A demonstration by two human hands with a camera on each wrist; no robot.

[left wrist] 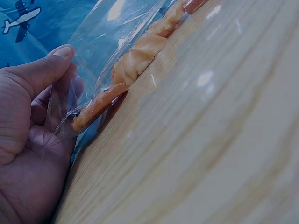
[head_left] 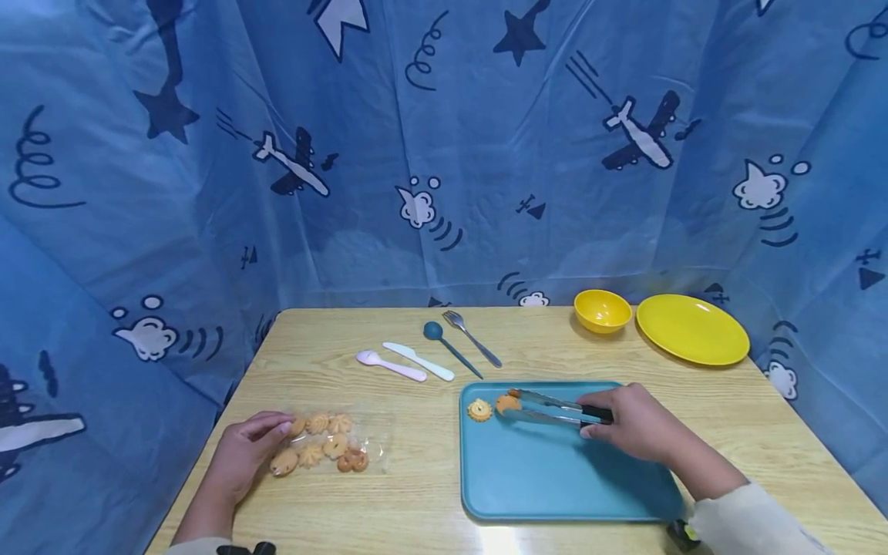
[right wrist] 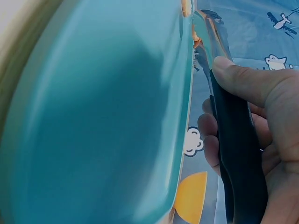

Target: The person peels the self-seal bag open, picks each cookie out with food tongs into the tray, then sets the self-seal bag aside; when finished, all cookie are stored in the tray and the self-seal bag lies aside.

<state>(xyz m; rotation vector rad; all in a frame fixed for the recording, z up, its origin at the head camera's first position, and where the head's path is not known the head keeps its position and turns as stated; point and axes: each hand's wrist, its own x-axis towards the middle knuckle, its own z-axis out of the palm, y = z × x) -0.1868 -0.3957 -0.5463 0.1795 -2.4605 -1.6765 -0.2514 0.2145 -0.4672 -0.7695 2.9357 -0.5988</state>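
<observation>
Tongs [head_left: 551, 400]: held in my right hand [head_left: 634, 424], tips around a brown cookie [head_left: 507, 404]; setting it down looks like the step in hand.
Next move: calls for a gentle release, I'd judge, clear of the pale cookie [head_left: 479, 410] just beside it.
Tray [head_left: 534, 478]: brown cookie's at its far left corner, beyond my right fingertips; resting or lifted, can't tell.
Bag [head_left: 375, 435]: my left hand [head_left: 243, 455] pinches its edge, more cookies [head_left: 336, 445] inside.
</observation>
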